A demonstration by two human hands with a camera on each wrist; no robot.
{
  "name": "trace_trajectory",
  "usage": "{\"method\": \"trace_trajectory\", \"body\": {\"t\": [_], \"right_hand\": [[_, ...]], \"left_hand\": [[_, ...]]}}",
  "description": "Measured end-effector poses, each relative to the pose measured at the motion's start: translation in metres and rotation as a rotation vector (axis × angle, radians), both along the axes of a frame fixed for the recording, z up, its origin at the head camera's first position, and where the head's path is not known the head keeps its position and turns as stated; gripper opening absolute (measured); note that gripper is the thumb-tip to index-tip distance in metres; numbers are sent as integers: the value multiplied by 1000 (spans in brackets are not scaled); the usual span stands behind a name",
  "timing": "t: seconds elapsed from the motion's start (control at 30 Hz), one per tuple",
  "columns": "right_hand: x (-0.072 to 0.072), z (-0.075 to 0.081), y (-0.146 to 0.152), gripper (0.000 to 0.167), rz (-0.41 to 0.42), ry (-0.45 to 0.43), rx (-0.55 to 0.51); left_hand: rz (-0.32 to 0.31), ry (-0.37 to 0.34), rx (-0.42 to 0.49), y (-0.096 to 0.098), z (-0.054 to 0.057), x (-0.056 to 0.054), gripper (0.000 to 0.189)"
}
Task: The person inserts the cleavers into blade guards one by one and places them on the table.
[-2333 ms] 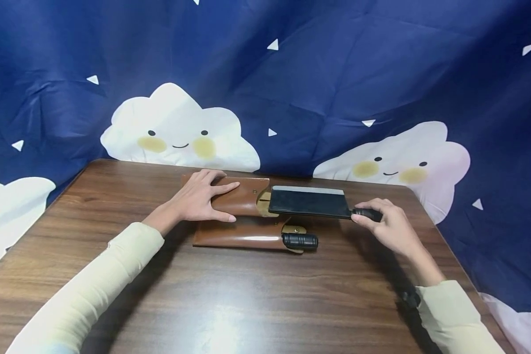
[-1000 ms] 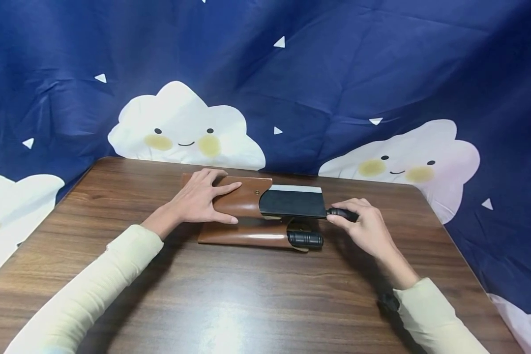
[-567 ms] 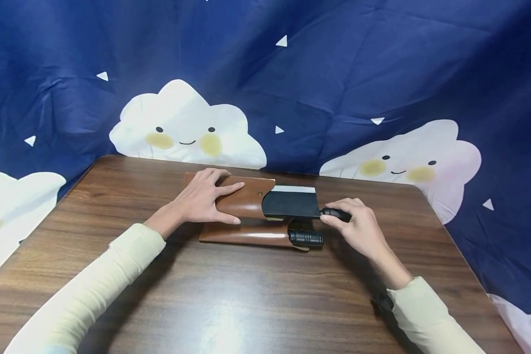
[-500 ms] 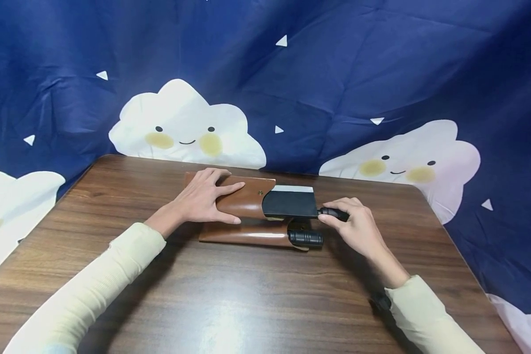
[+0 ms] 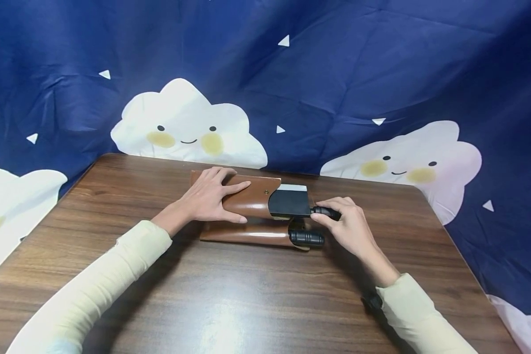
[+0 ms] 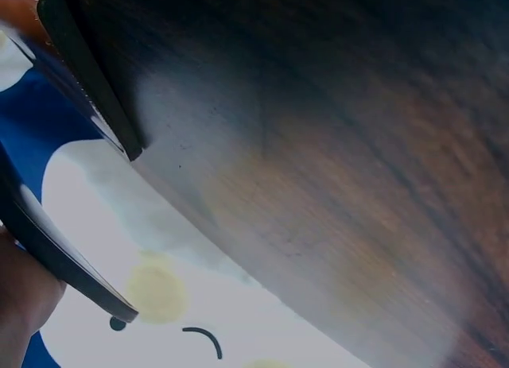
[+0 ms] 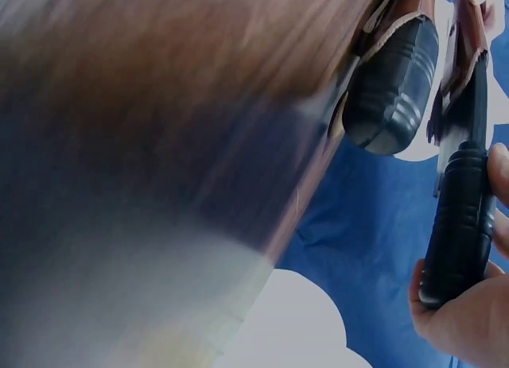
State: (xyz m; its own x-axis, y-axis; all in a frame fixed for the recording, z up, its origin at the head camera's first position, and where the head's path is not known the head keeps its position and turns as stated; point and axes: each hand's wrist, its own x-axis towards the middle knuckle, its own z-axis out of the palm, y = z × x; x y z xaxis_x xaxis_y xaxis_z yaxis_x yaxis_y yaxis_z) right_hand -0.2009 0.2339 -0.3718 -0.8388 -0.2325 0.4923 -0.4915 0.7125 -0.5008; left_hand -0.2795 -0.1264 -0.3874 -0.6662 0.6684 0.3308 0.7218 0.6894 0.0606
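In the head view my left hand [image 5: 208, 196] rests on a brown leather sheath [image 5: 256, 196], thumb and forefinger spread straight across it. My right hand [image 5: 347, 221] pinches the black handle [image 7: 457, 233] of a cleaver. The cleaver's dark blade [image 5: 291, 201], with a pale strip along its far edge, is partly inside that sheath; the rest shows at the mouth. Just nearer lies a second brown sheath [image 5: 248, 233] with a thick black handle [image 5: 307, 238] sticking out of its right end. The left wrist view shows no more than a bit of hand.
Both sheaths lie toward the back of a brown wooden table [image 5: 248, 290]. Behind it hangs a dark blue curtain [image 5: 318, 73] with white smiling clouds. Black straps [image 6: 91, 74] cross the left wrist view.
My right hand has moved left with the cleaver, whose blade has gone from outside the sheath's mouth to partly inside it. My left hand and that sheath have shifted slightly right.
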Motion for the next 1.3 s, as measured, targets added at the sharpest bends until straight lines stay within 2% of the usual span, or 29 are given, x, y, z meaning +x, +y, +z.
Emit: {"method": "trace_trajectory", "body": {"t": [0.67, 1.07, 1.3], "right_hand": [[-2, -2, -10, 29, -13, -31, -2], [-2, -6, -15, 28, 24, 23, -29], [-4, -4, -21, 27, 28, 5, -23]], "left_hand": [[10, -16, -21, 11, 5, 0, 97], [16, -33, -21, 13, 3, 1, 96], [-3, -43, -17, 16, 4, 2, 96]]}}
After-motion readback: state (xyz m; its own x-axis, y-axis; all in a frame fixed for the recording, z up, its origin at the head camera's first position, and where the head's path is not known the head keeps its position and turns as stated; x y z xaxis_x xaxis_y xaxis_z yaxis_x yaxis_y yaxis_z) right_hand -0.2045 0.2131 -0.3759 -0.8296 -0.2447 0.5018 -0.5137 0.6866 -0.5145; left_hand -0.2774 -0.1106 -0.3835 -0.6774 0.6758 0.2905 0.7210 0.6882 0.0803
